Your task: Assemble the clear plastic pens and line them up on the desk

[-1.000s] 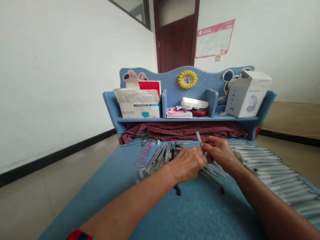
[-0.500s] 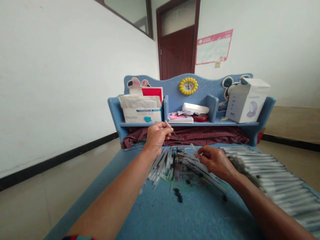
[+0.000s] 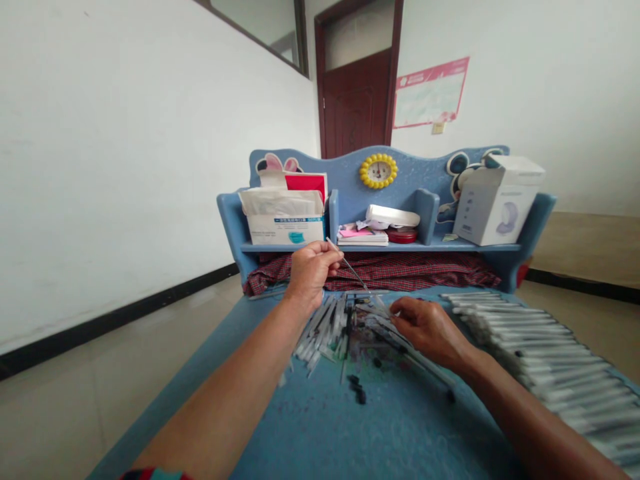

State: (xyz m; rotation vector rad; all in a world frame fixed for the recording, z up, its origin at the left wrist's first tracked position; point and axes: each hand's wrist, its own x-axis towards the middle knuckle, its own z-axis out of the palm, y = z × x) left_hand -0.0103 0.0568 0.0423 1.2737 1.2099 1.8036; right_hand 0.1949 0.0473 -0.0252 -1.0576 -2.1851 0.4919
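Observation:
My left hand (image 3: 315, 267) is closed in a pinch around the upper end of a pen refill (image 3: 356, 272), thin and dark, which slants down to the right. Between the fingertips of my right hand (image 3: 423, 327) is a translucent pen barrel (image 3: 381, 306), its open end toward the refill. The refill's lower tip is at or just inside that end; I cannot tell which. Loose translucent tubes (image 3: 320, 330) lie under my left hand. More long, thin pen parts (image 3: 425, 363) lie below my right hand, with small black caps (image 3: 357, 389) in front.
A thick row of whitish pens (image 3: 545, 360) covers the right side of the blue table (image 3: 310, 433). Behind stands a blue shelf (image 3: 425, 163) holding a mask box (image 3: 285, 227) and a white carton (image 3: 493, 203). A checked cloth (image 3: 420, 272) is bunched beneath it.
The refill tip and the barrel's open end have come together. My right hand has tilted the barrel toward the refill, while my left hand has shifted only slightly left.

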